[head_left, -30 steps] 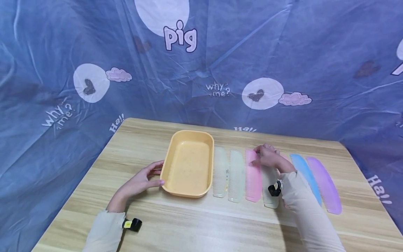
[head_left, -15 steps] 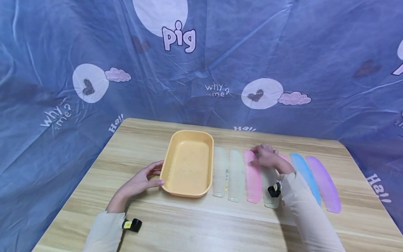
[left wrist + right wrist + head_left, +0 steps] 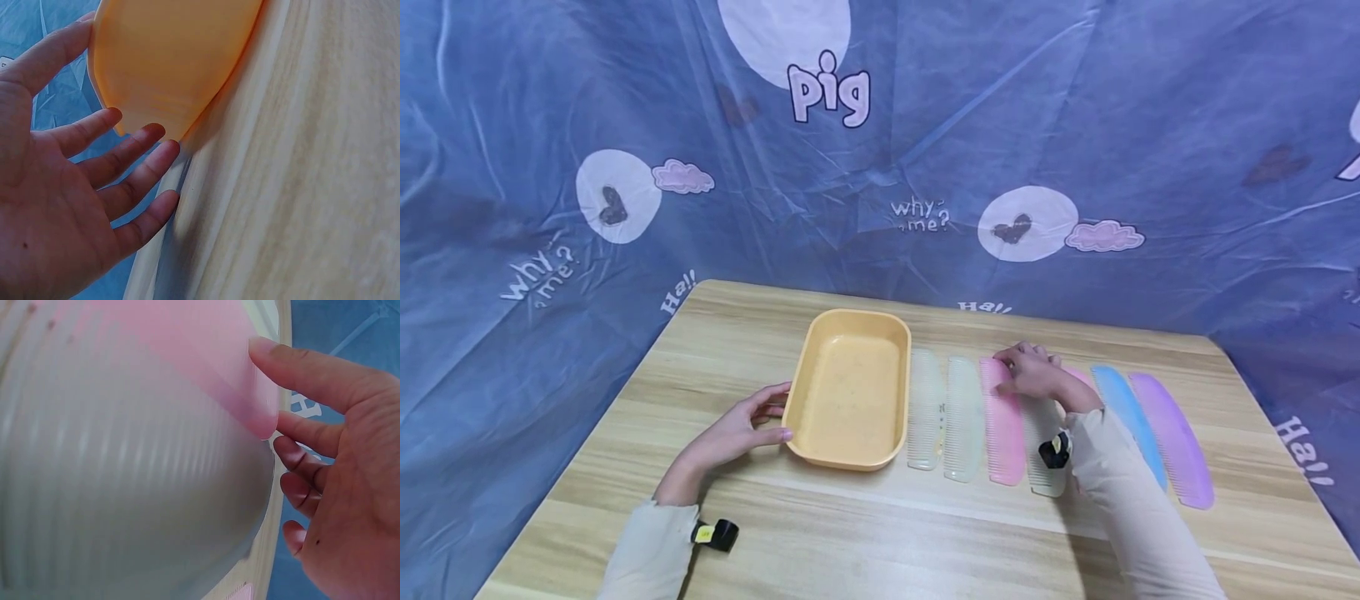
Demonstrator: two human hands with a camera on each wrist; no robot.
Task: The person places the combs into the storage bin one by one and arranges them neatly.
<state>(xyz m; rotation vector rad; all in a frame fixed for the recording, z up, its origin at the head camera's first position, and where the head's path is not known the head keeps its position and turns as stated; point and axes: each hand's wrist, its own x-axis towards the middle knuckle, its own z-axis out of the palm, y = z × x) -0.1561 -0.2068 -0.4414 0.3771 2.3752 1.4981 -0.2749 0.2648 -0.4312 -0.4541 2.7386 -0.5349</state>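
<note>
In the head view, my left hand (image 3: pixel 737 429) rests at the near-left corner of a yellow plastic tray (image 3: pixel 796 392). Its thumb touches the rim, while the other fingers are spread loosely by the outer wall (image 3: pixel 169 69). My right hand (image 3: pixel 1041 375) is at the far end of a pink comb (image 3: pixel 1002 433) lying on the table. Thumb and index finger pinch that comb's end in the right wrist view, with the remaining fingers loosely bent. A pale translucent comb (image 3: pixel 1042 458) lies partly beneath the right hand and wrist.
Two pale green combs (image 3: pixel 964 417) lie between tray and pink comb. Right of the hand are another pink comb (image 3: pixel 1081 375), mostly hidden by the arm, a blue comb (image 3: pixel 1123 408) and a purple comb (image 3: pixel 1172 442). A blue printed cloth (image 3: pixel 880 167) hangs behind the wooden table (image 3: pixel 865 533).
The right hand and the far end of the pink comb have shifted slightly left; the comb's near end has moved a little right. The left hand and tray stay put.
</note>
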